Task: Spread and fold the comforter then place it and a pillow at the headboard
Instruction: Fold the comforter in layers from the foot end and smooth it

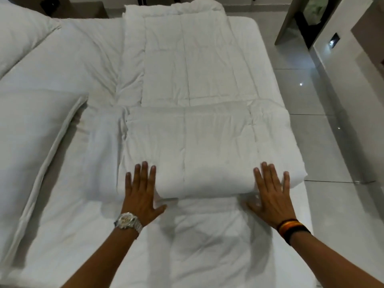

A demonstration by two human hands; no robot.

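The white comforter lies as a long folded strip down the right half of the bed. Its near end is doubled over into a thick fold. My left hand rests flat on the fold's left near corner, fingers spread, with a silver watch on the wrist. Flat on the right near corner lies my right hand, fingers apart, dark bands on its wrist. Neither hand grips the cloth. A white pillow lies at the left, and a second pillow at the far left corner.
The bed's white sheet shows between comforter and pillows. Glossy grey floor tiles run along the bed's right side. A wall and dark furniture stand at the upper right. Dark wood shows beyond the bed's far left.
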